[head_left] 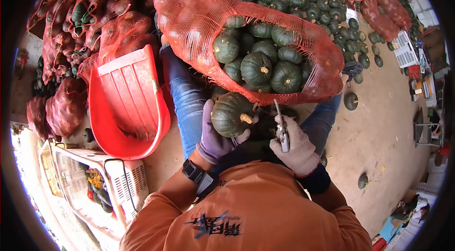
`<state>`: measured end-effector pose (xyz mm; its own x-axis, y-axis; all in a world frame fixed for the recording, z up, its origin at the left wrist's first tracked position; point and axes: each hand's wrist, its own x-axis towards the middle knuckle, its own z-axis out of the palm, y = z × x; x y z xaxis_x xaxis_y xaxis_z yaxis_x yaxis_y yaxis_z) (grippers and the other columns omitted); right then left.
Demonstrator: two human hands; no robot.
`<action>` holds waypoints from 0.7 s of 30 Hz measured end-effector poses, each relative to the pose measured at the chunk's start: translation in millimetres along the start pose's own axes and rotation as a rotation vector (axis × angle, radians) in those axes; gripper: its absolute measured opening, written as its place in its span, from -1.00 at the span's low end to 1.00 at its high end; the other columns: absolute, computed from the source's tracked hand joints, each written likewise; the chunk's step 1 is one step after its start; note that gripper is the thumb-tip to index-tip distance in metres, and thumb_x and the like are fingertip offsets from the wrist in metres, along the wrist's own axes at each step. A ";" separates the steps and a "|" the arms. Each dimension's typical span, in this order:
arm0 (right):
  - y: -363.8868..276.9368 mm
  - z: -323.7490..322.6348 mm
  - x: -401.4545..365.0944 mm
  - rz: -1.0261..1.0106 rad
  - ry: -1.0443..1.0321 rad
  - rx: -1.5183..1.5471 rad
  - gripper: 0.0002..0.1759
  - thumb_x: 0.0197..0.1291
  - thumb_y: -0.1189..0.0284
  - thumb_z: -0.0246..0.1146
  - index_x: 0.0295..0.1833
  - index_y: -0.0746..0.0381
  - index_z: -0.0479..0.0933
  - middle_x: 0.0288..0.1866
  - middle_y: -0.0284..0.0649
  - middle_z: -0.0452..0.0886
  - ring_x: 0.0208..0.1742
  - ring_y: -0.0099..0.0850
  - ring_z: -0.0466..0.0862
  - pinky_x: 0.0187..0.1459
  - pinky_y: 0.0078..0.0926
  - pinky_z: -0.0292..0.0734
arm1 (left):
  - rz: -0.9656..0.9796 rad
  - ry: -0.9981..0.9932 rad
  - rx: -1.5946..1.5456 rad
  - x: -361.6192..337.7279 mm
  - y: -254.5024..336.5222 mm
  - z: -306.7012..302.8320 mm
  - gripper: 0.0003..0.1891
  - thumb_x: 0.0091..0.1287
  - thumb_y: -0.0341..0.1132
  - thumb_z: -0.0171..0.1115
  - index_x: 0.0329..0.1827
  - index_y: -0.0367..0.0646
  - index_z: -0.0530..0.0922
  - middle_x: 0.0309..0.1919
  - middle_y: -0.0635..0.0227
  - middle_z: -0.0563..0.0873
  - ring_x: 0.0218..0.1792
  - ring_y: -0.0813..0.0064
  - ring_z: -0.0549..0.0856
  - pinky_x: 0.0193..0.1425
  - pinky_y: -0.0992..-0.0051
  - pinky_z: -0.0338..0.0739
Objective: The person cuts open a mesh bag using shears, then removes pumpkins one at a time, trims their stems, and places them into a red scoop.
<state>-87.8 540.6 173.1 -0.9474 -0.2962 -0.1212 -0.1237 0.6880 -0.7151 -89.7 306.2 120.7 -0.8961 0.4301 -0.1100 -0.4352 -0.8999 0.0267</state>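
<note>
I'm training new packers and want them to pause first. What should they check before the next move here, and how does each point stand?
1. Left hand has a grip on the held pumpkin: ok.
2. Stem of that pumpkin exposed, not covered by fingers: ok.
3. Metal tool held in the right hand: ok.
4. Tool's tip apart from the left hand: ok.
5. Tool's edge sharp and clean: cannot tell, too small to see.
6. Floor free of loose pumpkins: not ok, several lie to the right.
</note>
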 end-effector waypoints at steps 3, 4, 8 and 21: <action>-3.7 0.6 -3.7 -0.162 0.065 -0.255 -0.27 0.12 0.38 0.43 0.41 0.21 0.36 0.07 -0.06 0.62 0.06 -0.10 0.70 0.10 -0.16 0.64 | 0.166 -0.084 0.446 1.7 -7.6 -5.8 -0.13 0.46 0.26 0.21 0.69 0.04 0.13 0.50 0.10 0.44 0.43 0.10 0.55 0.40 0.13 0.59; -0.8 2.0 -5.5 -0.045 0.009 -0.166 -0.23 0.08 0.37 0.44 0.43 0.21 0.34 0.21 0.03 0.56 0.17 0.02 0.65 0.17 -0.08 0.60 | 0.183 -0.020 0.467 -2.5 -13.6 1.3 -0.04 0.39 -0.04 0.43 0.73 0.05 0.01 0.51 0.20 0.42 0.45 0.20 0.53 0.51 0.19 0.47; 0.5 3.8 -13.1 0.041 -0.069 -0.115 -0.17 0.04 0.34 0.46 0.44 0.23 0.32 0.20 0.05 0.55 0.18 0.04 0.64 0.18 -0.07 0.60 | 0.184 0.052 0.702 0.4 -12.9 -0.2 0.21 0.09 -0.39 0.66 0.74 0.03 -0.05 0.53 0.20 0.37 0.48 0.29 0.49 0.52 0.24 0.44; -17.5 -12.2 -5.4 -0.126 0.012 -0.529 -0.40 0.18 0.36 0.31 0.35 0.21 0.40 0.10 -0.02 0.57 0.14 0.07 0.62 0.26 0.03 0.53 | 0.397 0.108 1.723 7.5 -4.9 -16.0 0.32 -0.24 -0.18 0.83 0.66 -0.16 0.17 0.34 0.09 0.36 0.42 0.08 0.39 0.58 0.20 0.29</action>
<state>-84.1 538.2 194.7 -0.9187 -0.3923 -0.0467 -0.3650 0.8881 -0.2794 -92.9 312.7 103.8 -0.9823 0.1551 0.1050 0.1327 0.1808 0.9745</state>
